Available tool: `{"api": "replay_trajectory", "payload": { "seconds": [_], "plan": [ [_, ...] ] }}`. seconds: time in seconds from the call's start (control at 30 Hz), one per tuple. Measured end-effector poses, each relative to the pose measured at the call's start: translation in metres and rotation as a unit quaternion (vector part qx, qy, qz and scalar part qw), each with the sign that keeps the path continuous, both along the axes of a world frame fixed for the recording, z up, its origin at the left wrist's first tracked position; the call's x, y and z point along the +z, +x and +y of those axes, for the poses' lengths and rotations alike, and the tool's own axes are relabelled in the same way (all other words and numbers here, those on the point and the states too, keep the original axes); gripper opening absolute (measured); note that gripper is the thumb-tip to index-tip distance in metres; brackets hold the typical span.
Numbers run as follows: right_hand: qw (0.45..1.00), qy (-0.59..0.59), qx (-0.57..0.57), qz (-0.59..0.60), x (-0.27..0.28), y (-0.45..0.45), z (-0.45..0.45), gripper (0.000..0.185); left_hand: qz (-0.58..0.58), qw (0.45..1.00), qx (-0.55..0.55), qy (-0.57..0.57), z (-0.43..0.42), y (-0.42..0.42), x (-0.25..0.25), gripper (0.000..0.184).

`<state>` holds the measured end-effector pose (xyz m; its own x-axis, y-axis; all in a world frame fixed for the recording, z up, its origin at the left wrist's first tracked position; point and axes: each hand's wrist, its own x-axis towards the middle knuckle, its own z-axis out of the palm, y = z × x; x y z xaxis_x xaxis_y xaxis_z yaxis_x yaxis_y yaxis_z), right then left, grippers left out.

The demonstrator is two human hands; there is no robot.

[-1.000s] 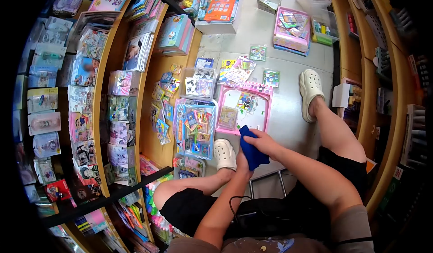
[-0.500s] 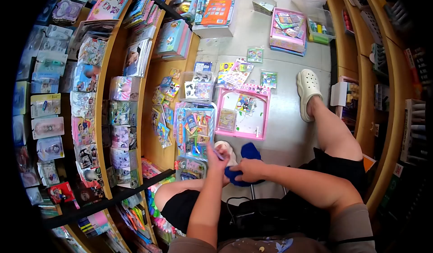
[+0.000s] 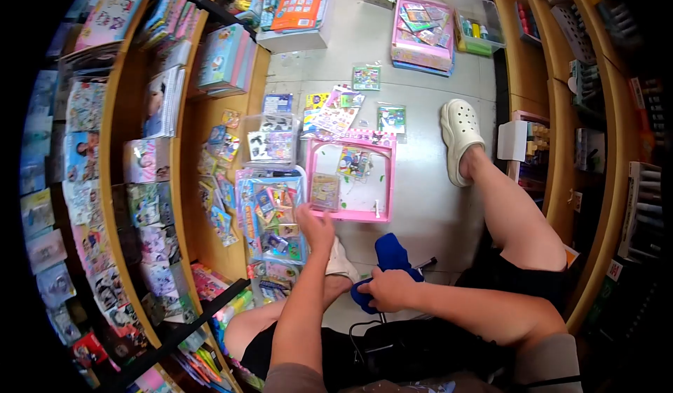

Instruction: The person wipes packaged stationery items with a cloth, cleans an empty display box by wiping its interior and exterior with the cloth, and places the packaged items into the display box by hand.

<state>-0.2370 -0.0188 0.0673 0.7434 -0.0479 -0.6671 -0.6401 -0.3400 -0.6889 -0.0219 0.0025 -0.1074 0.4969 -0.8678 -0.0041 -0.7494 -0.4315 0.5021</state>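
My left hand (image 3: 317, 229) is at the near left corner of a pink-rimmed tray (image 3: 390, 195), beside a clear plastic bin (image 3: 301, 249) full of small colourful packets. Its thumb and fingers look apart, and no object shows between them. In the tray lie a flat beige packet (image 3: 325, 190) and a bundle of small picture cards (image 3: 355, 162), with green scraps around them. Over my lap, my right hand (image 3: 388, 289) grips a blue cloth-like item (image 3: 392, 251); its exact kind is unclear. The fingertips press into its lower part.
Loose packets (image 3: 338, 115) lie on the floor behind the tray. A clear box (image 3: 272, 143) stands to its left. Further back are a white box of booklets (image 3: 301, 37) and a pink box of cards (image 3: 423, 32). Shelves (image 3: 112, 148) line both sides. My shoe (image 3: 462, 141) is at the right.
My left hand has moved forward from near my right hand to the tray's corner; the pale small item in its fingers no longer shows. My right hand keeps the blue item. The view has shifted.
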Motion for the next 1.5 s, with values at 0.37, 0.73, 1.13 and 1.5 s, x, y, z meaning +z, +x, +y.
{"api": "replay_trajectory", "payload": {
  "seconds": [0.37,0.73,1.13,1.5],
  "plan": [
    [0.994,-0.006,-0.078,0.081,-0.004,-0.003,-0.021,0.041,-0.024,0.987,-0.048,0.154,-0.129,-0.065,-0.091,0.065],
    [0.99,0.015,-0.11,0.092,-0.009,0.01,-0.024,0.038,0.018,0.986,-0.029,0.162,-0.12,-0.052,-0.075,0.072],
    [0.913,-0.154,-0.363,0.103,-0.024,-0.007,-0.063,0.044,0.911,0.405,0.069,0.026,-0.017,-0.034,0.033,0.07],
    [0.924,-0.175,-0.311,-0.139,-0.01,0.001,-0.041,0.045,0.892,0.449,0.055,-0.015,0.006,-0.06,0.1,0.063]
  ]
}}
